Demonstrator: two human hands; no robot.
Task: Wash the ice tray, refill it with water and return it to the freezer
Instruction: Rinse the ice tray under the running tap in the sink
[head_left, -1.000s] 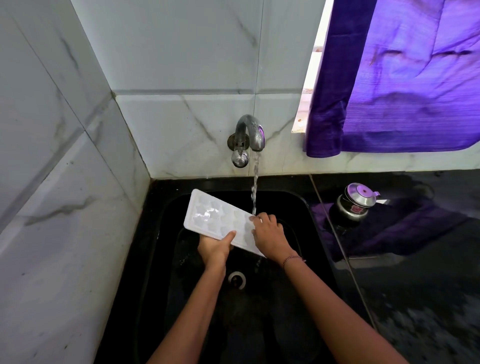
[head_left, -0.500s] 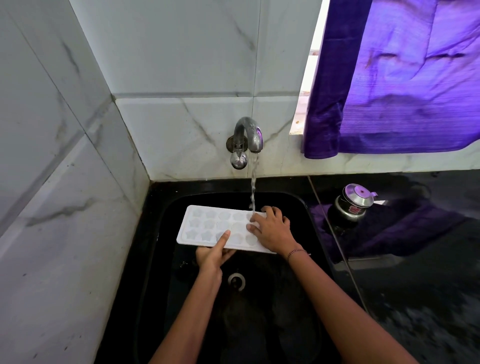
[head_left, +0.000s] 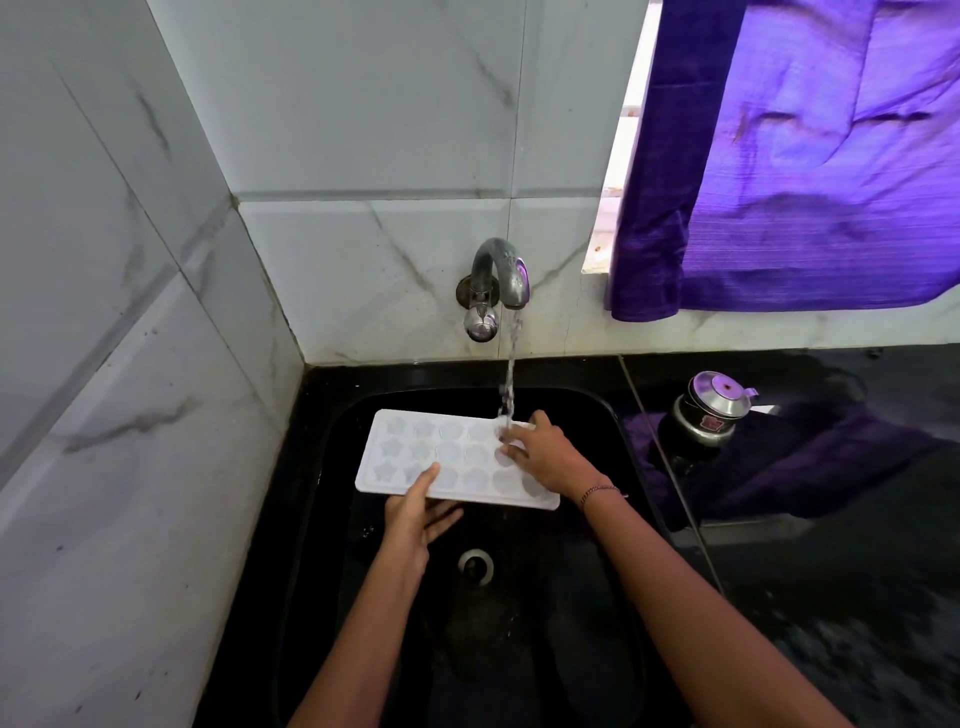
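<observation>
White ice tray (head_left: 457, 460) with star-shaped cells is being held roughly level, cells up, over the black sink (head_left: 332, 545). Left hand (head_left: 415, 514) is pinching its near edge, thumb on top, fingers underneath. Right hand (head_left: 550, 457) fingers are lying spread across the right end; thumb hidden, can't tell if it's clamping. Tap (head_left: 501, 280) is running, water stream (head_left: 510, 374) hitting the tray at those fingers. Fill level in cells: can't tell.

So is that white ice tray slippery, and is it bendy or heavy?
Probably slippery: water from the tap runs right onto the ice tray, so it is wet. Likely light: the left hand pinches one edge and the right hand only rests on top. It seems fairly stiff, since it spans flat over the sink without sagging.
</observation>
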